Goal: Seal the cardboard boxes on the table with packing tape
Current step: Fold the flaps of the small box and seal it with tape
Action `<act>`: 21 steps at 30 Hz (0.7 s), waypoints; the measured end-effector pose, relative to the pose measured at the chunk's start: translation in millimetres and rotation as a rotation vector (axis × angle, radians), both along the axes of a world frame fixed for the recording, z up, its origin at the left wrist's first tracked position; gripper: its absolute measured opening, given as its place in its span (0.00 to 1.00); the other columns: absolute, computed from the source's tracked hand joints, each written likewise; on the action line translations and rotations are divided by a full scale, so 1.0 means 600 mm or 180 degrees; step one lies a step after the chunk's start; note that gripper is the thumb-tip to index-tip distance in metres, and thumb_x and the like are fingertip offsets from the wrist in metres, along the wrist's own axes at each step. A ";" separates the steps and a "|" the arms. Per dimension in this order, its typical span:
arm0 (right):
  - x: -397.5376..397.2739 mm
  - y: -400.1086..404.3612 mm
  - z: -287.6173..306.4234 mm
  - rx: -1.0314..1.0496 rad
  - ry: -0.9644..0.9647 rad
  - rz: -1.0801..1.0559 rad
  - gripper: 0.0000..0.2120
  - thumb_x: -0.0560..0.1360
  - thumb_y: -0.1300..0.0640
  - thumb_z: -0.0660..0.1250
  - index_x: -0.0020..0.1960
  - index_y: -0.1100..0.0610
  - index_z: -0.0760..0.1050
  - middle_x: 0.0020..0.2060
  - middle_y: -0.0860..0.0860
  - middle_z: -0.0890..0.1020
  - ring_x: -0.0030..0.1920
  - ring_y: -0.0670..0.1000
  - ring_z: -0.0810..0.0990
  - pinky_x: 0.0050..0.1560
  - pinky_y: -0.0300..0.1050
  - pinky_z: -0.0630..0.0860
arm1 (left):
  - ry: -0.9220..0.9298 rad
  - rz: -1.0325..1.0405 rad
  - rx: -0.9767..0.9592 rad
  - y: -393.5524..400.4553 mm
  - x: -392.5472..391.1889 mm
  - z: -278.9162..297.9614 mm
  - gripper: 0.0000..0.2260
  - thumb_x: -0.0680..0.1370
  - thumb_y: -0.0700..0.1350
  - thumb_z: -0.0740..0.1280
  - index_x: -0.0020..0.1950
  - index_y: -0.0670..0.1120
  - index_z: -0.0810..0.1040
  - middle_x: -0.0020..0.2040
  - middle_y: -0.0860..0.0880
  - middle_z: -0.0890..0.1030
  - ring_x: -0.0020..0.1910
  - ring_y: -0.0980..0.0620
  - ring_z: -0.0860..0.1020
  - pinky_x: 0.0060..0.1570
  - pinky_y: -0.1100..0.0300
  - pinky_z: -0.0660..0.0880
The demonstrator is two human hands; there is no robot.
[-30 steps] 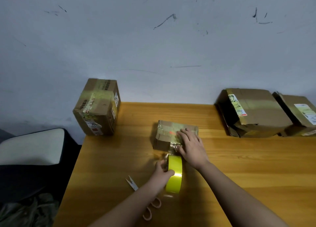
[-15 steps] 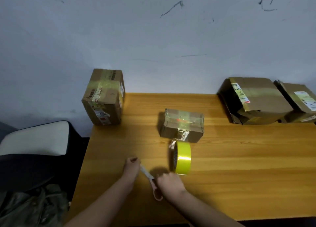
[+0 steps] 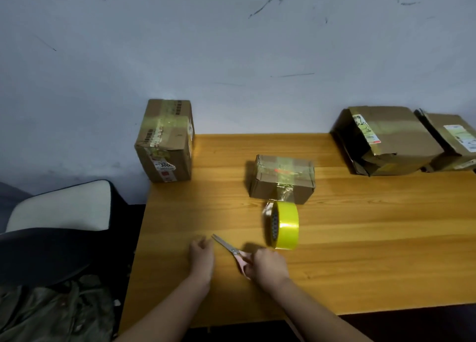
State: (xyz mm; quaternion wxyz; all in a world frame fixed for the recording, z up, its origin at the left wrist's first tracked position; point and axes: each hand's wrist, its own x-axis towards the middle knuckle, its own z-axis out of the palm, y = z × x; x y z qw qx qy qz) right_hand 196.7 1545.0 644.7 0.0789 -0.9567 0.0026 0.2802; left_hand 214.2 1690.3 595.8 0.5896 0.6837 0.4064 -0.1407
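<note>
A small cardboard box [image 3: 282,178] sits mid-table with clear tape across its top. A strip of tape runs from its front face down to the yellow tape roll [image 3: 283,225], which stands on edge just in front of it. Pink-handled scissors [image 3: 231,251] lie near the table's front. My right hand [image 3: 268,265] grips their handles. My left hand [image 3: 202,255] rests on the table beside the blade tips, fingers loosely curled and holding nothing.
A taller taped box [image 3: 164,140] stands at the wooden table's [image 3: 360,238] back left corner. Two flatter boxes, one [image 3: 386,138] beside the other [image 3: 456,140], lie at the back right against the wall. A chair [image 3: 56,223] and a green bag [image 3: 51,313] sit left of the table.
Both hands left the small box and the tape roll and came back toward the front edge. My right hand took hold of the scissors' handles; the roll now stands alone.
</note>
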 end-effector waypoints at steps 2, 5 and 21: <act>0.008 -0.017 0.027 0.0438 -0.0100 -0.0170 0.11 0.74 0.48 0.65 0.48 0.55 0.78 0.49 0.56 0.83 0.52 0.58 0.81 0.46 0.46 0.76 | -0.0256 0.0536 0.0447 0.004 0.009 0.009 0.11 0.80 0.43 0.58 0.62 0.42 0.70 0.58 0.37 0.76 0.54 0.37 0.76 0.55 0.44 0.73; 0.018 -0.074 0.078 0.1883 0.0037 -0.0653 0.05 0.74 0.57 0.69 0.42 0.53 0.73 0.38 0.54 0.83 0.36 0.51 0.84 0.37 0.43 0.77 | -0.0493 0.1143 0.0866 -0.007 0.022 0.031 0.14 0.81 0.42 0.57 0.63 0.37 0.70 0.59 0.38 0.74 0.55 0.37 0.74 0.53 0.48 0.71; 0.200 -0.445 0.147 0.1577 0.1828 -0.0308 0.38 0.68 0.31 0.68 0.72 0.46 0.63 0.33 0.48 0.75 0.32 0.43 0.74 0.38 0.37 0.75 | 0.0085 -0.0201 -0.0667 -0.283 0.110 0.025 0.46 0.61 0.71 0.71 0.68 0.43 0.63 0.64 0.38 0.74 0.63 0.36 0.74 0.63 0.43 0.71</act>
